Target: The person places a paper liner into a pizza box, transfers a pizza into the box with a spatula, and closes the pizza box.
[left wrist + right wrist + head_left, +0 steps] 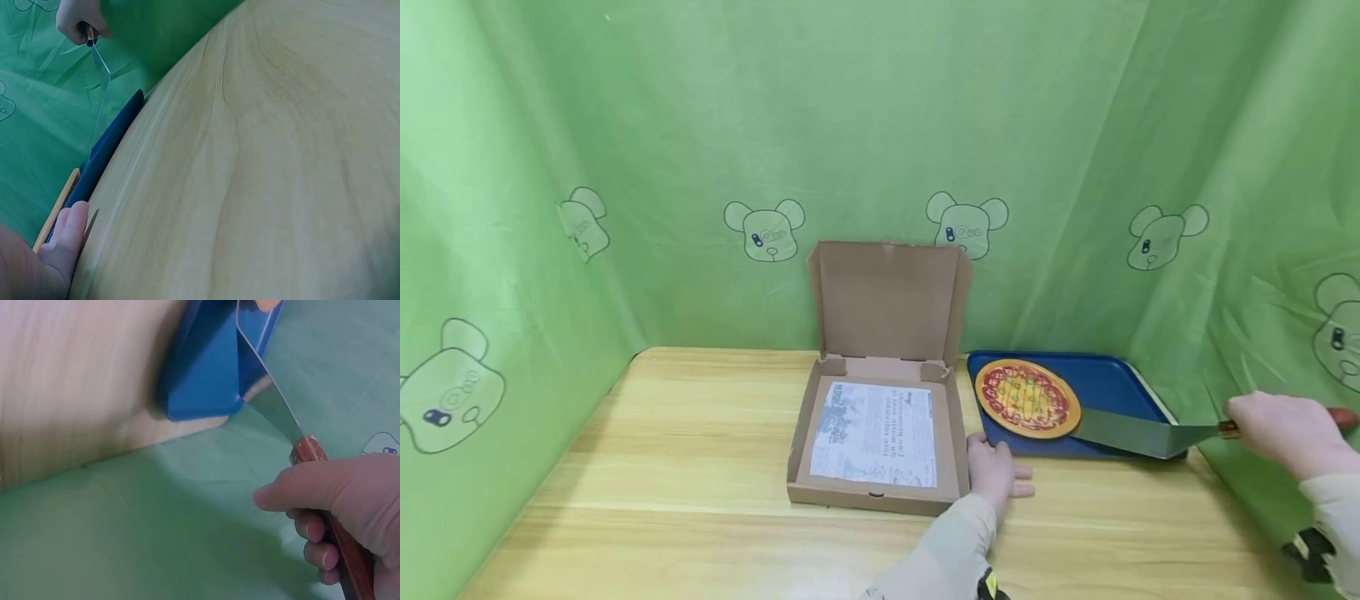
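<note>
My right hand (1288,429) grips the wooden handle (350,556) of a metal spatula with a broad blade (1123,432). The blade reaches left over a blue tray (1105,379), its front end at the right edge of a toy pizza (1028,398). That round pizza has an orange-yellow rim, with red and yellow topping, and lies at the tray's left end. My left hand (992,471) is at the tray's front left corner, beside the cardboard box, fingers extended. In the left wrist view its fingers (74,228) are right by the tray and the pizza's edge.
An open pizza box (883,500) stands left of the tray, lid (891,300) raised at the back. Printed paper (872,433) lines its bottom. A green curtain (865,125) with bear drawings encloses the wooden table (700,467) at the back and both sides.
</note>
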Demonstrator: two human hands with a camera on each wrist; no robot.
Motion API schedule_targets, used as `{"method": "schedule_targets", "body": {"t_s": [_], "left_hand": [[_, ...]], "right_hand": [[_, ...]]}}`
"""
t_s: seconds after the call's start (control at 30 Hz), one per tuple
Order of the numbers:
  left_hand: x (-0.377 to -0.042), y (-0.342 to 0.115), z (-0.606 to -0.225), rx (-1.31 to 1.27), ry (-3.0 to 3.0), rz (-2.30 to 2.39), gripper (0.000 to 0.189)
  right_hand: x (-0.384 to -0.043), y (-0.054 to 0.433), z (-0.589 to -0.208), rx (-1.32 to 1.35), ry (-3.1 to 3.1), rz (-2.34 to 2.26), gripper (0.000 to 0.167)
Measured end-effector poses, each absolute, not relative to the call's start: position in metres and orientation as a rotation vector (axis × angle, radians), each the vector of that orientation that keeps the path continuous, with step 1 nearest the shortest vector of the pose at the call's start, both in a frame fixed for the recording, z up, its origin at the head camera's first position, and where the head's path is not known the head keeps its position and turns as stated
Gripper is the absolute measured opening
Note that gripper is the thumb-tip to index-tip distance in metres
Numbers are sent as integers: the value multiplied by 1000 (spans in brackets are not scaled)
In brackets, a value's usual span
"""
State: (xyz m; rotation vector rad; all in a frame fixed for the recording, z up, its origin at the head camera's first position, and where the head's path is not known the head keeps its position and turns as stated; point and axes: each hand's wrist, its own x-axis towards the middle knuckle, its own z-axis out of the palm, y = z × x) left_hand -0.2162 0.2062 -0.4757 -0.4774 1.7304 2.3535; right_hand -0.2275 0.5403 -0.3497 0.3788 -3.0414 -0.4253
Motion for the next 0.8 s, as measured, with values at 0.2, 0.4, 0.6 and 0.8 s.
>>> {"method": "schedule_targets", "body": {"t_s": [0.2,0.4,0.6,0.8], "left_hand": [[-214,207,-474,-469,1725,2369,42],[-213,206,-476,-466,1715,2382,44],[-212,207,-476,-457,1705,2402,44],[-211,207,-475,-450,1717,2409,43]], "right_hand": [[-227,533,-363,334,-3076,-336,27],[-231,523,-381,316,-3071,-218,22],[-245,505,-400,329,-3021,-125,20],[-261,485,-416,294,-3011,-56,17]]}}
